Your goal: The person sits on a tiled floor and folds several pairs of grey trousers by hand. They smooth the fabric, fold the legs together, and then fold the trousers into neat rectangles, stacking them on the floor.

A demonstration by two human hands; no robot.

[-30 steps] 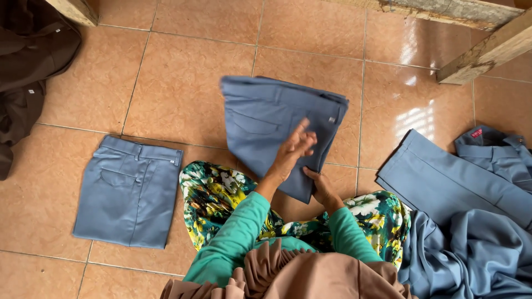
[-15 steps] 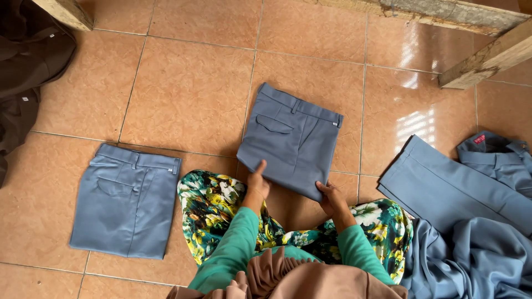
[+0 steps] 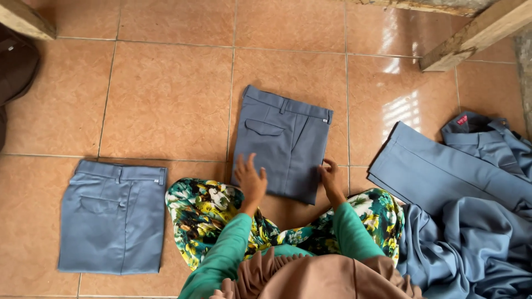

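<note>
A folded pair of blue-grey trousers [image 3: 282, 141] lies flat on the tiled floor in front of my knees, waistband away from me. My left hand [image 3: 250, 178] rests on its near left edge, fingers spread. At the near right corner my right hand [image 3: 331, 178] touches the cloth with its fingers lightly bent. Neither hand grips anything. Both arms wear green sleeves over a floral skirt [image 3: 221, 213].
A second folded pair of trousers [image 3: 113, 216] lies to my left. A heap of unfolded blue-grey trousers [image 3: 465, 216] sits at my right. Wooden beams [image 3: 471, 33] cross the top right and top left, and dark brown cloth [image 3: 16, 72] lies at the far left.
The trousers were held up mid-fold a second ago; now they lie folded flat on the floor, and both hands have come down onto their near edge.
</note>
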